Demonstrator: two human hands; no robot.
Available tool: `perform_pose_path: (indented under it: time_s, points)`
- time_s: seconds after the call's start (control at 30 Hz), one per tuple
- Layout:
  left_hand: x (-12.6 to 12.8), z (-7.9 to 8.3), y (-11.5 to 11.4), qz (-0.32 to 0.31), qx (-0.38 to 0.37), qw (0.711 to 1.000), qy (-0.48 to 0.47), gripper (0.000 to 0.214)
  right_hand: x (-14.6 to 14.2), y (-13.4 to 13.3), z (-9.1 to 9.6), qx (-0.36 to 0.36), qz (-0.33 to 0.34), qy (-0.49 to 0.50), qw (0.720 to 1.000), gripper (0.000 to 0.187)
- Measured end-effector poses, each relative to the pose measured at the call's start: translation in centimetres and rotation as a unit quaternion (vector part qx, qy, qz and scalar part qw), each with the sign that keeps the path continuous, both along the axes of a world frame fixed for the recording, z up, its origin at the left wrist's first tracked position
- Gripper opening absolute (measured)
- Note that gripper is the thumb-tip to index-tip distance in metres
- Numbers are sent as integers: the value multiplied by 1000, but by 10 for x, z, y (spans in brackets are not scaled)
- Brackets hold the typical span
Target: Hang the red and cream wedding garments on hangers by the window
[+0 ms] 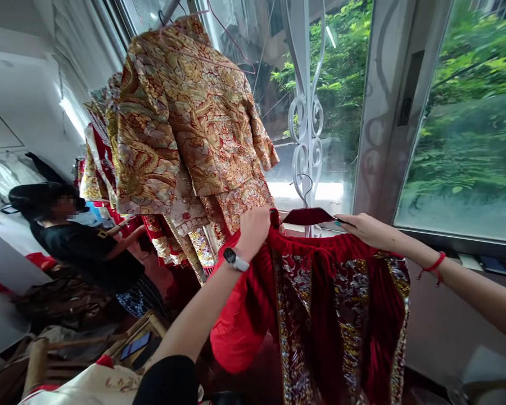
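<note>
A dark red skirt (352, 304) with sequined, embroidered panels and a gathered waistband hangs in front of me, its bright red lining showing at left. A dark hanger (310, 216) with a metal hook sits at the waistband. My left hand (255, 229), with a watch on the wrist, is closed on the waistband near the hanger's left end; its fingertips are mostly hidden. The fingers of my right hand (360, 229) pinch the hanger's right end, just above the waistband.
Gold-and-red embroidered jackets (206, 112) hang at upper left, close to my left hand. White scrolled ironwork (306, 129) stands before the windows. A co-worker (80, 242) in black is at left. Below are a wooden chair (37, 360), a phone (135, 345) and pale cloth (88, 385).
</note>
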State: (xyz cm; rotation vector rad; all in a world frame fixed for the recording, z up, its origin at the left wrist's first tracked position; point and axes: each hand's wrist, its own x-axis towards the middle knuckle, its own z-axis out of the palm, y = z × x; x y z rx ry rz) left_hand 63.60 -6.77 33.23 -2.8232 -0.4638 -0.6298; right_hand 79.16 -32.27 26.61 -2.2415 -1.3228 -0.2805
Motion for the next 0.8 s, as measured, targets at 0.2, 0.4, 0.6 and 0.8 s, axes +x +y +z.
perform_pose_path:
  time_s: [0.2, 0.4, 0.6, 0.8]
  points:
    - [-23, -46, -69, 84, -122, 982, -118, 30, -14, -1, 2, 15, -2, 40, 999, 51]
    - [-18, -81, -64, -16, -330, 913, -238, 45, -8, 6, -7, 55, 29, 67, 996, 54]
    - [-19, -70, 13, -45, -299, 923, -238, 57, 1, 11, -13, 57, 30, 69, 996, 54]
    - [19, -39, 76, -161, -290, 943, 38, 52, -6, 13, -5, 37, 30, 94, 994, 52]
